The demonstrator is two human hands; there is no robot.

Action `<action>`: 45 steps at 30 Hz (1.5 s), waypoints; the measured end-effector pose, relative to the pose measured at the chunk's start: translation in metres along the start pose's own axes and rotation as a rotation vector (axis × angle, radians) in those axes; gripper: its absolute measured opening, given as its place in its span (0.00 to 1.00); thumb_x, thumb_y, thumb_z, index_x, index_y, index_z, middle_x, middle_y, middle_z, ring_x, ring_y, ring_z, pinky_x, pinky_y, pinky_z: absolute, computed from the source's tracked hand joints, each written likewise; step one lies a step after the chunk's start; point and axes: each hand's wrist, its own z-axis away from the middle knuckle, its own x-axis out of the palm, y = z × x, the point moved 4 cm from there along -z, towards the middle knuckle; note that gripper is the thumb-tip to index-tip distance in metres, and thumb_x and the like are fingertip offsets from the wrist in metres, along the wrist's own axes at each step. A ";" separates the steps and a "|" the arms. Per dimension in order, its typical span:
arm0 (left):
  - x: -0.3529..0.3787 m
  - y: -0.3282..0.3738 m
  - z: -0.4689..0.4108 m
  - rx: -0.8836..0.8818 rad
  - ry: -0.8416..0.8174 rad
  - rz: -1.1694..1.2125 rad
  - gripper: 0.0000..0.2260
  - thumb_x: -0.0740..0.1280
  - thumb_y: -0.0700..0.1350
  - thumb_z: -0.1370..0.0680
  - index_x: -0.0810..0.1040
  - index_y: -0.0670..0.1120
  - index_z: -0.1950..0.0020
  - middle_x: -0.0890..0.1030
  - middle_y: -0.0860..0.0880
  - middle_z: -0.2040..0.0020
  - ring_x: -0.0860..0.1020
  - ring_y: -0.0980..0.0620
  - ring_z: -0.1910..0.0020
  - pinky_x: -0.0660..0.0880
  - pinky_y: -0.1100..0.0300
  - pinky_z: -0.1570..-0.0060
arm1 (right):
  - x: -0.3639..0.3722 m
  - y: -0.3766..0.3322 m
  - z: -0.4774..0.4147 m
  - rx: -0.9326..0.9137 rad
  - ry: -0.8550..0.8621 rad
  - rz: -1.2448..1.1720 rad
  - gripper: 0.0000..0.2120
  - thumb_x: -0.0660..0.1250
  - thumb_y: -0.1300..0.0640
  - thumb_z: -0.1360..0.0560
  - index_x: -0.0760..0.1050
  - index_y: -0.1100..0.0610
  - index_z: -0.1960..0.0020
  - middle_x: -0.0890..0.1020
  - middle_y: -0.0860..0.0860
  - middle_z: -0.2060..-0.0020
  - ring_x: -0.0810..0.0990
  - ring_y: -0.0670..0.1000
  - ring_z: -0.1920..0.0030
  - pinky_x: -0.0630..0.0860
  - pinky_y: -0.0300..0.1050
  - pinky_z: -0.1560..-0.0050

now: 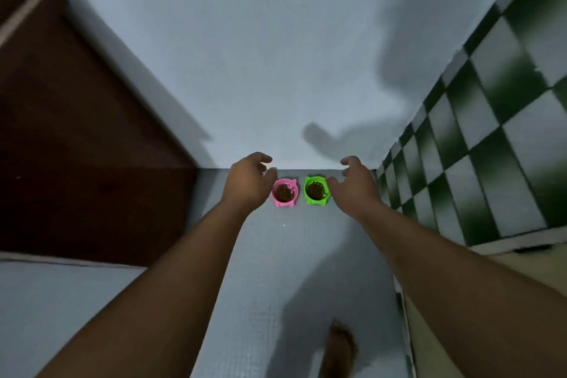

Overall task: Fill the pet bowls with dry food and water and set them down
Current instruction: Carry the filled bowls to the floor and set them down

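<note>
Grey-blue floor (276, 270) runs away from the viewer. At 6 o'clock, nearest the camera, sits a brown furry shape (339, 350), possibly a pet's tail, though it is too blurred to be sure. Both forearms reach forward. The left hand (250, 182) has loosely curled fingers holding nothing and hovers just beside the pink bowl (283, 203), at its 9 o'clock. The right hand (352, 186) is likewise spread and empty at the 3 o'clock side of the green bowl (313, 201); whether its thumb touches the rim I cannot tell. Both bowls stand upright on the floor, side by side, each holding a heap of kibble (284, 192). No water is visible.

They look like light, stiff plastic, easy to skid or tip, so pinching the rim or cupping the base seems best. Beyond them rises a pale wall (260, 55), with a brown door (76, 147) at 9 o'clock and green chequered tiles (491, 132) at 3 o'clock.
</note>
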 end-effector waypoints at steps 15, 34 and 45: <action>-0.115 0.015 0.207 0.170 -0.084 0.158 0.11 0.70 0.47 0.21 0.80 0.50 0.39 0.83 0.50 0.51 0.80 0.56 0.58 0.72 0.64 0.63 | -0.040 -0.066 0.273 -0.042 0.263 -0.067 0.23 0.69 0.52 0.23 0.69 0.55 0.31 0.77 0.51 0.43 0.77 0.52 0.42 0.73 0.42 0.49; -0.064 0.122 0.534 0.651 -0.361 0.115 0.07 0.70 0.47 0.21 0.82 0.49 0.44 0.83 0.53 0.56 0.80 0.58 0.58 0.73 0.70 0.59 | -0.180 0.049 0.620 0.022 0.664 -0.100 0.18 0.70 0.48 0.24 0.73 0.52 0.37 0.79 0.49 0.48 0.80 0.49 0.53 0.79 0.46 0.50; 0.014 0.210 0.816 1.075 -0.641 0.143 0.10 0.70 0.50 0.20 0.81 0.51 0.39 0.82 0.54 0.54 0.80 0.60 0.56 0.71 0.67 0.61 | -0.268 0.182 0.913 0.201 1.049 -0.178 0.18 0.70 0.50 0.24 0.73 0.52 0.36 0.79 0.48 0.49 0.78 0.48 0.54 0.72 0.42 0.54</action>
